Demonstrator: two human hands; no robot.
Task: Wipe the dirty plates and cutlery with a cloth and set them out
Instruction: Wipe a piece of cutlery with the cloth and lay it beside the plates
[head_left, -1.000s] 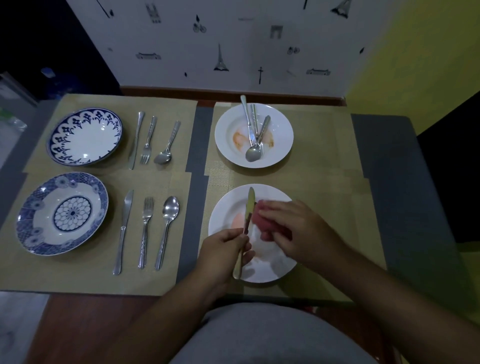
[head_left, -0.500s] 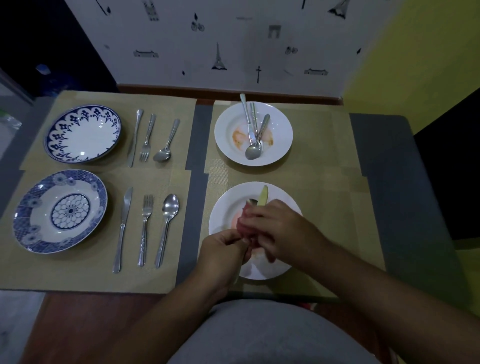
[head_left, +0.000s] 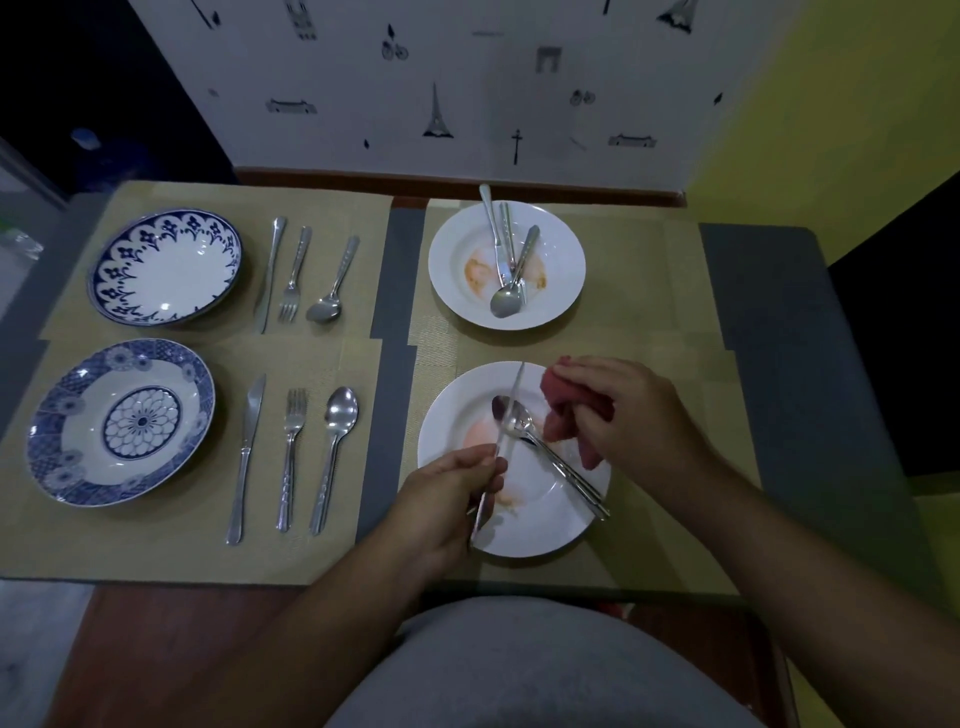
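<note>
Two settings on the left already look finished, each of the blue plates (head_left: 166, 267) having its cutlery lined up beside it. The action is at the near white plate (head_left: 550, 540). A second ago the cloth (head_left: 576, 400) was wrapped round the knife (head_left: 511, 395) blade, with the right hand (head_left: 628, 415) rubbing along it. Now the cloth has come off and sits bunched in the right hand's curled fingers, lifted just beside the blade and over the plate's far right edge. The left hand (head_left: 452, 493) pinches the knife by its handle, blade pointing away over the plate.

So the knife is probably wiped, and the next sensible move would be laying it on the placemat (head_left: 665, 545). There's plenty left, though. A spoon (head_left: 514, 418) and another piece of cutlery (head_left: 587, 496) lie across the near plate, which shows an orange smear. The far white plate (head_left: 452, 291) is stained too and has three pieces of cutlery lying in it.
</note>
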